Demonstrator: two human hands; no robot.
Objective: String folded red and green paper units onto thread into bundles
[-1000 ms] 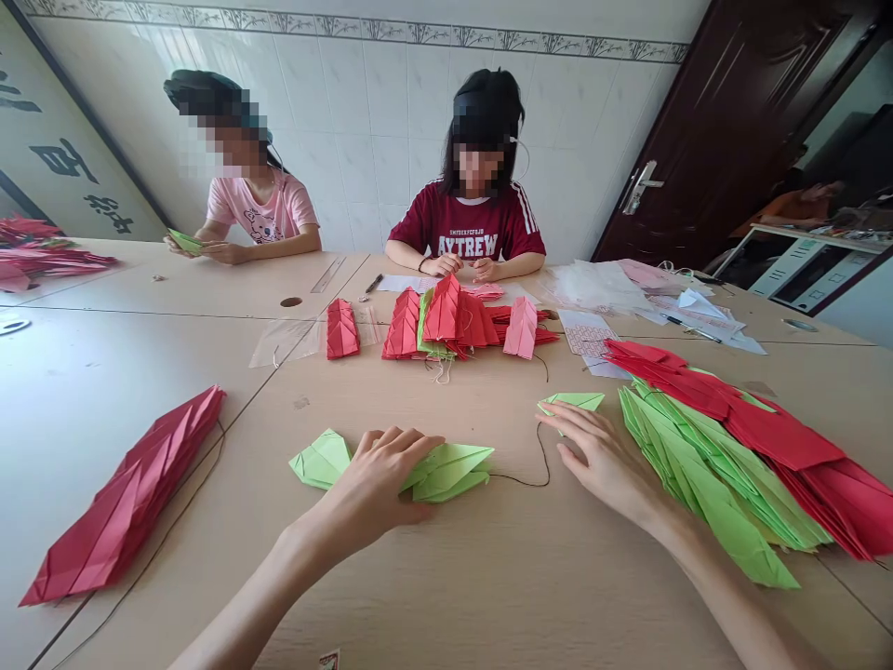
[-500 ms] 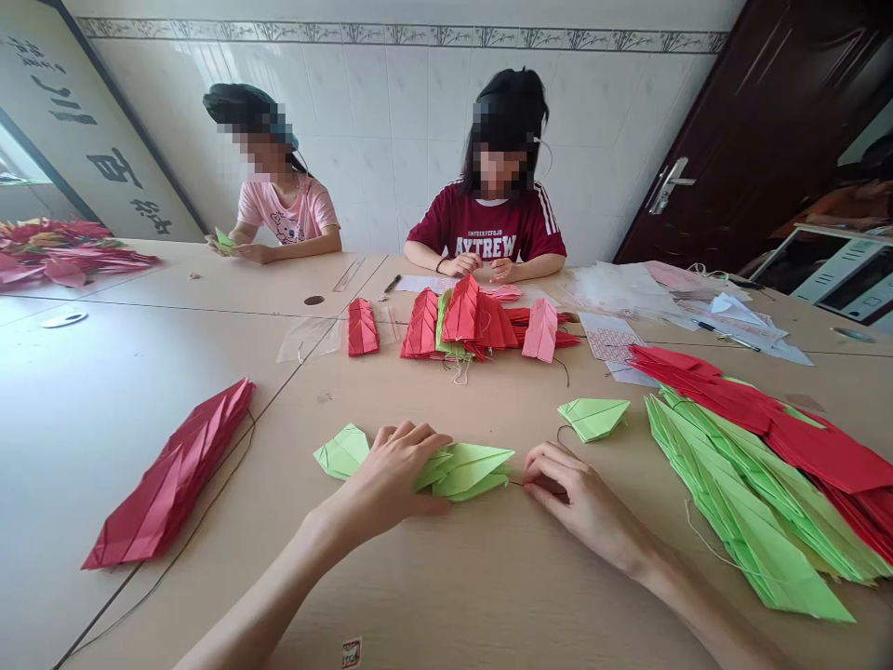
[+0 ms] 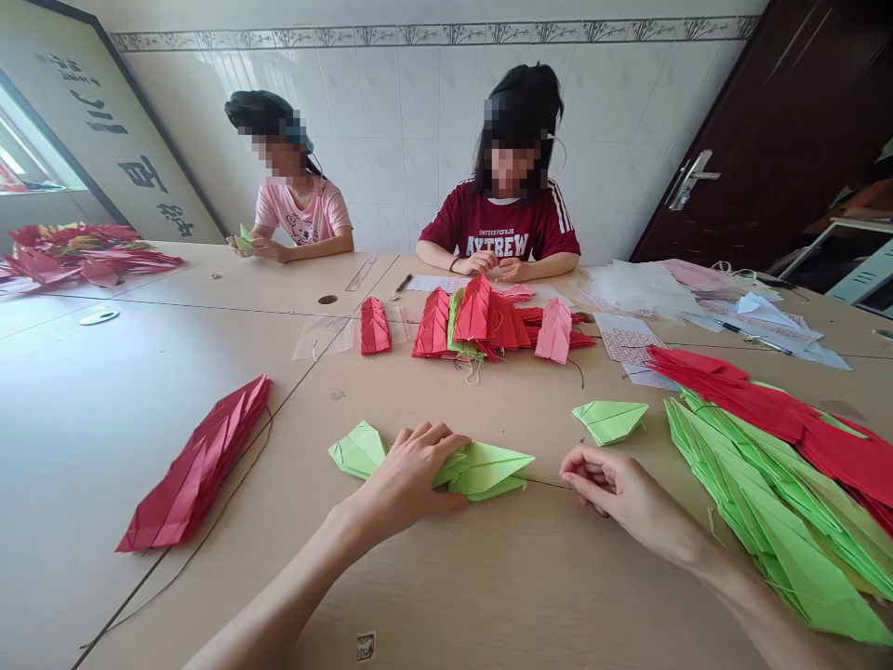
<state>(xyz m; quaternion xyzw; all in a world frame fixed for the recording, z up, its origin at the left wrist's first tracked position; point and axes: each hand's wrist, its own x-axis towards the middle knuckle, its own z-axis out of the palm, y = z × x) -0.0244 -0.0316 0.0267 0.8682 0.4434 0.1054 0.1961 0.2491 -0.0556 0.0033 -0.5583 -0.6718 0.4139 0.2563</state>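
My left hand (image 3: 417, 473) is closed over a strip of folded light-green paper (image 3: 492, 467) on the table, its pointed ends showing on both sides of the hand. A thin dark string (image 3: 548, 483) runs from the right end of the paper. My right hand (image 3: 606, 484) pinches that string, a short way off the paper. Behind the right hand lies a separate folded green piece (image 3: 609, 422). At the left is a folded red paper bundle (image 3: 199, 465) with a long cord beside it.
Stacks of green folded paper (image 3: 760, 502) and red folded paper (image 3: 788, 409) lie at the right. Several red, green and pink pieces (image 3: 474, 316) stand mid-table. Across the table (image 3: 446, 596) sit two people, one in a maroon shirt (image 3: 497, 223), one in a pink shirt (image 3: 304, 212).
My right hand has drawn away to the right, so more string shows between it and the green paper. My left hand keeps its hold. The view has shifted slightly left.
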